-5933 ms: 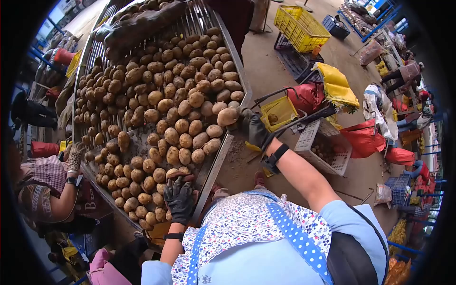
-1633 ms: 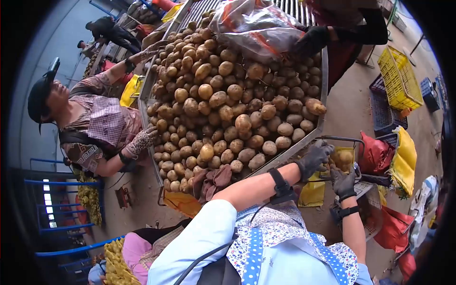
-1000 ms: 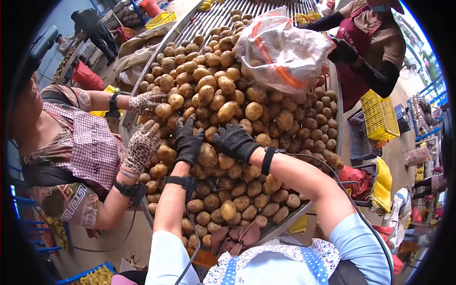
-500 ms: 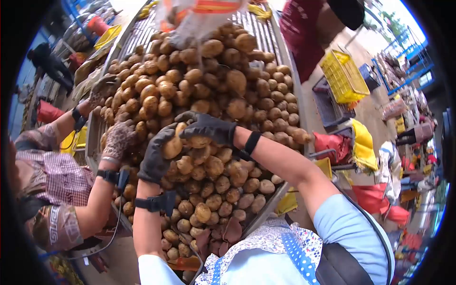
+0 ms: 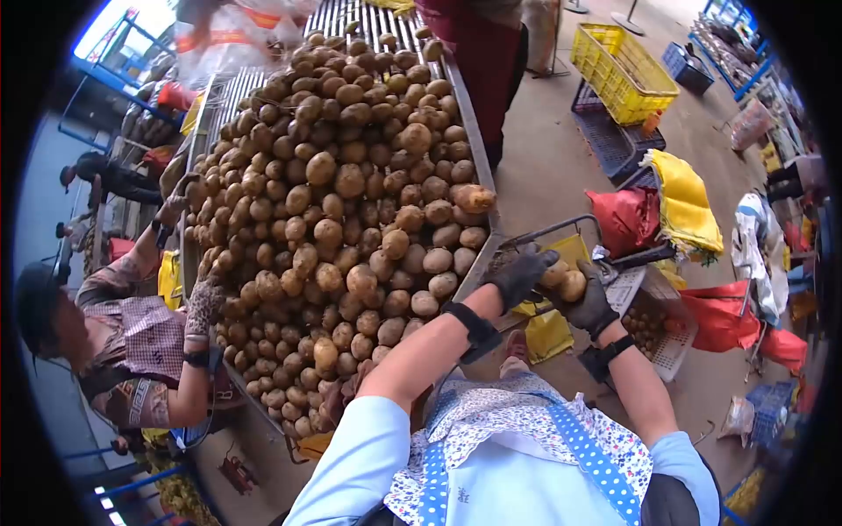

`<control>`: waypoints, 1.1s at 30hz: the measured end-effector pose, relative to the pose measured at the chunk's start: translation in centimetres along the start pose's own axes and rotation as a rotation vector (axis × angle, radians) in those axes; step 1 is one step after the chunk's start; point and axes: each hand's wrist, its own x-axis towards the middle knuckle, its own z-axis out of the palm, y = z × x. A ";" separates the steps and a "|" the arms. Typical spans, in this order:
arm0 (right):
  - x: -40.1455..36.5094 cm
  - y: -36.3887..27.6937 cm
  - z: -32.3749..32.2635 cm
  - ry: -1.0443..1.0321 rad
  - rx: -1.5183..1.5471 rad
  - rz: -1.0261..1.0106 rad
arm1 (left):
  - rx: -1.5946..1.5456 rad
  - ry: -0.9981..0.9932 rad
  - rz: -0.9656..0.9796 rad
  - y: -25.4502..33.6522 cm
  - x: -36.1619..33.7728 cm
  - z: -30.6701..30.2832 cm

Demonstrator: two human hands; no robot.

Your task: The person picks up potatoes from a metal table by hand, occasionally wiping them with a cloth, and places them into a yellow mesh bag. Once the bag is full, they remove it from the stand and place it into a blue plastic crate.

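Observation:
Two potatoes (image 5: 573,286) show between my gloved hands, past the right edge of the sorting table. My left hand (image 5: 521,279) has its fingers bent against the potatoes from the left. Curled round them from the right is my right hand (image 5: 591,302). Both hands are over a metal-framed holder (image 5: 574,247) with a yellow bag (image 5: 548,336) hanging in it. A large potato heap (image 5: 329,232) covers the slatted metal table (image 5: 480,175) to the left.
A co-worker (image 5: 66,316) reaches into the heap at the left; another person (image 5: 469,61) stands beyond the table. Yellow crate (image 5: 621,74), red bag (image 5: 624,217), yellow sack (image 5: 688,206) and a white basket (image 5: 680,351) around potatoes are at the right.
Both my hands have moved from over the heap to beyond the table's right edge, with potatoes between them. The view has turned right. The plastic bag appears farther left.

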 end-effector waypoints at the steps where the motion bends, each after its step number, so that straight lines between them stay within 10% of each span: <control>1: 0.8 -1.7 -3.6 0.018 0.110 0.046 | -0.074 0.171 -0.235 3.0 -1.1 2.0; 7: 2.6 0.7 1.7 0.437 -0.156 -0.162 | 0.325 0.516 0.450 -1.4 -8.4 -3.0; 11: 7.6 8.7 16.1 -0.281 -1.163 -0.524 | 0.254 0.897 0.454 -2.0 -18.0 -11.0; 13: 13.0 12.4 22.1 -0.566 -1.726 -1.031 | 0.173 1.012 0.458 -2.5 -21.9 -14.9; 18: 28.4 18.2 33.1 -0.463 -2.290 -1.387 | 0.684 1.304 0.668 -0.4 -26.3 -25.4; 21: 32.1 18.6 34.6 -0.292 -2.542 -1.257 | 1.011 1.311 0.747 2.6 -23.8 -32.6; 25: 31.7 15.6 33.8 -0.376 -2.435 -1.315 | 1.356 1.220 0.186 4.7 -19.6 -37.4; 27: 30.6 13.1 33.9 -0.279 -1.762 -0.875 | 1.385 1.046 0.088 5.8 -19.0 -38.9; 30: 25.8 9.4 31.3 -0.241 -0.949 -0.251 | 1.153 1.008 0.276 6.2 -19.2 -40.2; 31: 24.8 8.2 30.4 -0.241 -0.805 -0.086 | 0.480 0.842 0.251 7.0 -19.2 -40.4; 33: 26.6 6.7 27.3 -0.417 -0.687 0.197 | 0.131 0.665 0.574 7.9 -18.4 -40.5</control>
